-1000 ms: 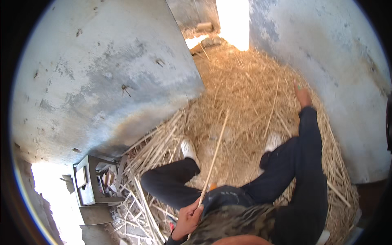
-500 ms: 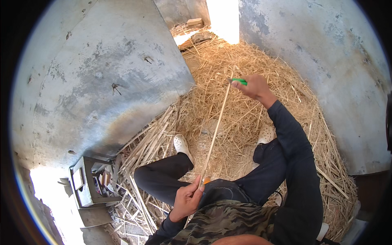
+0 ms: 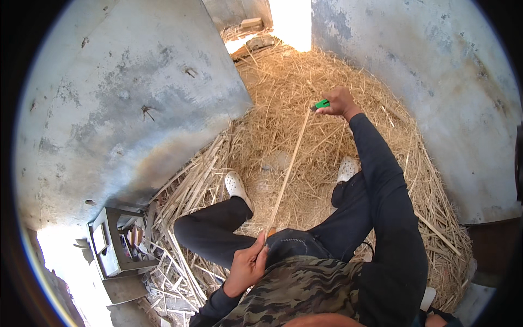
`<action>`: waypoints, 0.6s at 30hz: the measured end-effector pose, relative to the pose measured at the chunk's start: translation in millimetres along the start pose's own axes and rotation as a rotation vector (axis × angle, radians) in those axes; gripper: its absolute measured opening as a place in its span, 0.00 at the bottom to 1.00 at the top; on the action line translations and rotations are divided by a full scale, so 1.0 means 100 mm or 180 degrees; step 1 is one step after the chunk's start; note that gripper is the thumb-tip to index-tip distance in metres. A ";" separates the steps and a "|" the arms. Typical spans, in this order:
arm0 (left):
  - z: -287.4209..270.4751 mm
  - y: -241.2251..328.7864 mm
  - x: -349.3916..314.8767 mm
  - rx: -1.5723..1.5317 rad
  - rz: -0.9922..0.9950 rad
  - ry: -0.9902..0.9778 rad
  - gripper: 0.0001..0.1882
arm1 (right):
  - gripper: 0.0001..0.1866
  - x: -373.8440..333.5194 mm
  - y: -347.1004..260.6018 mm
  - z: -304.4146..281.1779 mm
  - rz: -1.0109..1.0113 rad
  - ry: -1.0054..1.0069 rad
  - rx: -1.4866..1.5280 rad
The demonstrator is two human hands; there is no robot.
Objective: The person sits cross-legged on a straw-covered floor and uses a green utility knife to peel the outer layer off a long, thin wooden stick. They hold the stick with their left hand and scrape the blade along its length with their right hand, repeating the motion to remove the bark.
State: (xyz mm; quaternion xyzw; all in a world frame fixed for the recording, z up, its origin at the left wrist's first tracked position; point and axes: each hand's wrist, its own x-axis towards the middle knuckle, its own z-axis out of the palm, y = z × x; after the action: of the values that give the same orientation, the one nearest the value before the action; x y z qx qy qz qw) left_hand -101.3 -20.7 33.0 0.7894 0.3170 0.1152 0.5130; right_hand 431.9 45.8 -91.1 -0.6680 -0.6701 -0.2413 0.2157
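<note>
A long, thin pale strip that looks like split bamboo or cane slants from my lap up to the right, over the straw. Its near end is pinched in my left hand, between thumb and fingers, close to my thigh. Stretched forward, my right hand grips a green-handled knife, whose dark blade end meets the strip's far end. The blade itself is too small to make out. A small orange object shows beside the left fingertips; its kind is unclear.
Loose straw-like shavings cover the floor around my pale clogs. Longer split strips lie in a heap to the left, near a small cabinet holding assorted items. Grey walls stand on both sides, with a bright opening ahead.
The knife's handle has tilted, and it now sits at the strip's far end, where earlier some strip showed beyond it. My left hand keeps its pinch. The whole view has shifted slightly.
</note>
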 end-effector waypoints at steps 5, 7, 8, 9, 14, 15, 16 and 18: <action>-0.01 -0.15 -0.05 0.0106 0.0016 0.0215 0.20 | 0.40 0.21 -0.42 -0.14 0.1412 -0.1193 0.1336; 0.02 -0.20 -0.09 0.0037 -0.0003 0.0370 0.19 | 0.37 0.36 -0.89 -0.54 0.2652 -0.2366 0.3675; 0.04 -0.22 -0.05 -0.0049 0.0044 0.0421 0.19 | 0.37 0.35 -0.95 -0.64 0.2842 -0.2428 0.4039; 0.06 -0.24 -0.04 -0.0134 0.0065 0.0503 0.19 | 0.36 0.36 -1.02 -0.67 0.3003 -0.2518 0.4420; 0.03 -0.20 0.22 -0.0328 0.0080 0.0723 0.19 | 0.41 0.31 -1.26 -0.50 0.1253 -0.1057 0.2066; 0.02 -0.15 0.25 -0.0338 0.0077 0.0766 0.19 | 0.41 0.33 -1.46 -0.62 0.1075 -0.0851 0.1732; 0.02 -0.13 0.27 -0.0348 0.0074 0.0806 0.19 | 0.40 0.37 -1.58 -0.70 0.0924 -0.0935 0.1519; 0.04 -0.09 0.29 -0.0354 0.0126 0.0792 0.19 | 0.40 0.37 -1.70 -0.82 0.0692 -0.1083 0.1079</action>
State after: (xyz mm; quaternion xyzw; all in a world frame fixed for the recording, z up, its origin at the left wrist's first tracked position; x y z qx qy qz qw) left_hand -80.3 -3.2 19.2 0.7454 0.3557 0.2397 0.5103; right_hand 258.5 26.9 -9.4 -0.7214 -0.6518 0.0148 0.2335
